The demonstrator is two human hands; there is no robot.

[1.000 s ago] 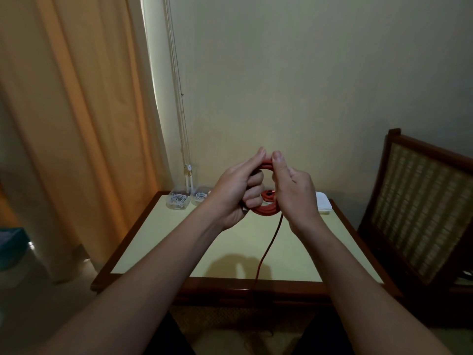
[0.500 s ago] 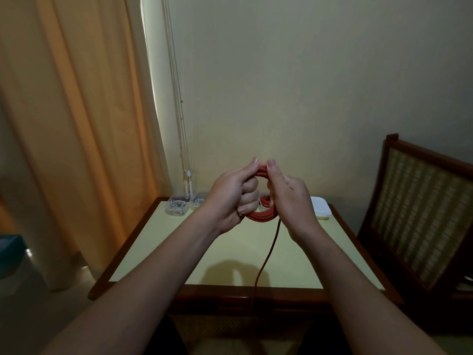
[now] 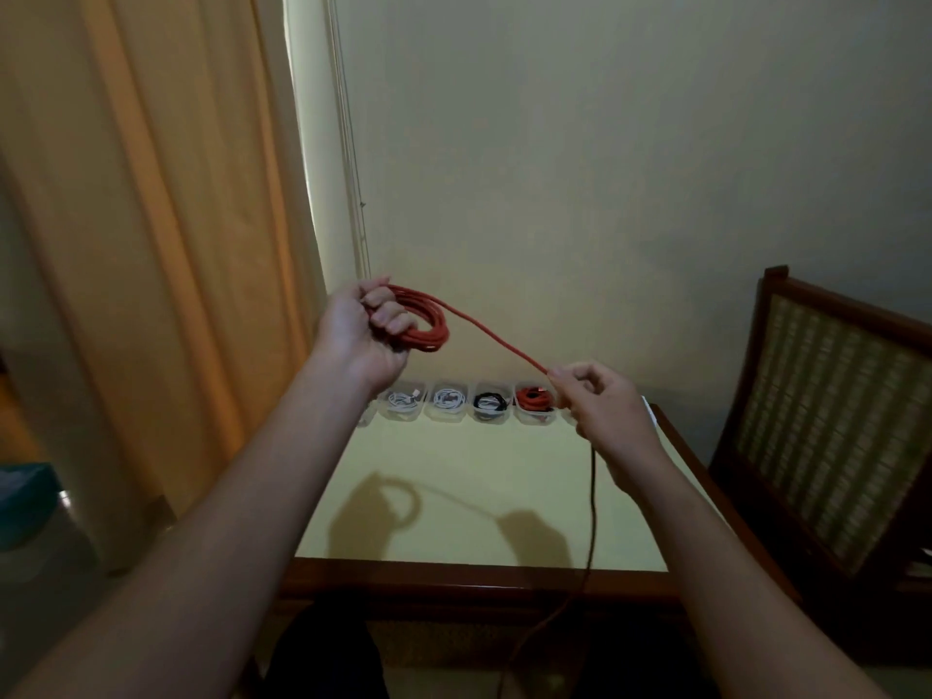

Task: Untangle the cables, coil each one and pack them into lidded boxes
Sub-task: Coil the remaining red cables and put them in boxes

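Tail of the red cable (image 3: 497, 341) off the bottom edge; leftmost box (image 3: 364, 420) mostly behind the left forearm (image 3: 302, 446).

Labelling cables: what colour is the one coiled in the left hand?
Red; the cable shows best in the head view.

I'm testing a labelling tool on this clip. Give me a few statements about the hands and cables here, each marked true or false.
1. The left hand grips a coil of red cable. True.
2. The right hand holds nothing. False: it pinches the strand that runs from the coil.
3. The rest of the cable lies piled on the table. False: it hangs from the right hand and drops past the table's front edge.
4. A box at the back of the table holds a black cable. True.
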